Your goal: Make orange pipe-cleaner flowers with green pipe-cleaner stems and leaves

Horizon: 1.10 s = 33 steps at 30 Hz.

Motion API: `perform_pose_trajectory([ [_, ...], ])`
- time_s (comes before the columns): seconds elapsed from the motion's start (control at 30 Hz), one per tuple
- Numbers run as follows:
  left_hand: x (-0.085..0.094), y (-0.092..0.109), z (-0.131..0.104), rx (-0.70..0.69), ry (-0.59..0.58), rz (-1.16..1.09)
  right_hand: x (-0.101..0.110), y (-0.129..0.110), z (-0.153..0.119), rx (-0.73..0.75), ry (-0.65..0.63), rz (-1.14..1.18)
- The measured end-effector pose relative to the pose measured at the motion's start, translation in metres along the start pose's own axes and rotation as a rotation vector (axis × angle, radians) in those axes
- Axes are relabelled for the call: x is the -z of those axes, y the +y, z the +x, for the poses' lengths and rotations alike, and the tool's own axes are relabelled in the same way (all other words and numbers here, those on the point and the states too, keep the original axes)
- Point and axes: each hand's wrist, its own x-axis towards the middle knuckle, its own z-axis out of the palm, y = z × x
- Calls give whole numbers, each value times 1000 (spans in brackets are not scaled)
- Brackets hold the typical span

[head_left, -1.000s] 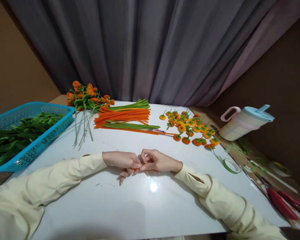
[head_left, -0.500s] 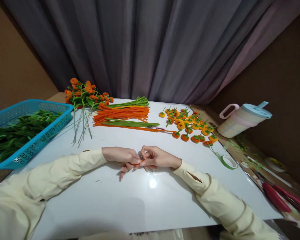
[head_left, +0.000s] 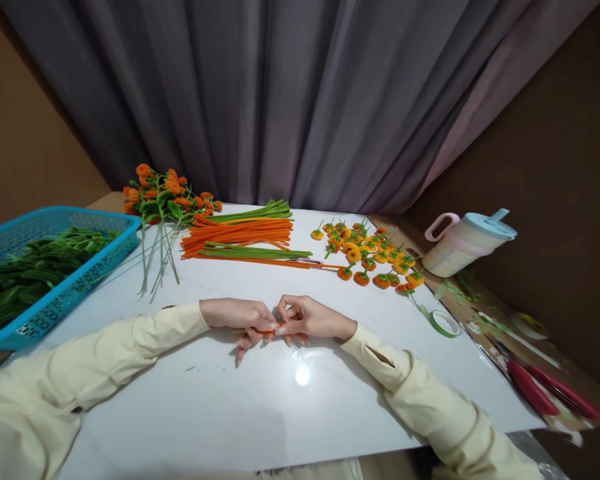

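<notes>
My left hand (head_left: 247,320) pinches a thin orange piece (head_left: 266,331), low over the middle of the white board. Its thumb and forefinger meet on the piece while the other fingers spread below. Touching it from the right, my right hand (head_left: 310,318) grips the same piece between thumb and fingertips. Beyond the hands lie a bundle of orange stems (head_left: 240,233) and some green stems (head_left: 260,252). Many small orange and yellow flower heads (head_left: 353,255) are spread to the right of the bundles. The ends of the held piece are partly hidden by fingers.
A blue basket (head_left: 87,280) of green leaves stands at the left. Orange flowers (head_left: 173,183) with long stems lie at the back left. Green tape (head_left: 446,323), a lidded cup (head_left: 463,245) and red-handled pliers (head_left: 533,388) are on the right.
The whole view has shifted slightly, so most things sit a little further left. Both hands keep their hold on the orange piece, with barely any change in the fingers.
</notes>
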Motion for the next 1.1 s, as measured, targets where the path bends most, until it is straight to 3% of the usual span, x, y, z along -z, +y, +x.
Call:
perform_pose_trajectory([
  [0.4, 5, -5, 6, -84, -52, 28, -3, -1, -2, 10, 38, 16],
  [0.87, 0, -2, 2, -77, -10, 88, -2, 1, -3, 21, 49, -8],
  [1.1, -1, -2, 2, -31, 15, 88, -8, -1, -5, 89, 122, -166],
])
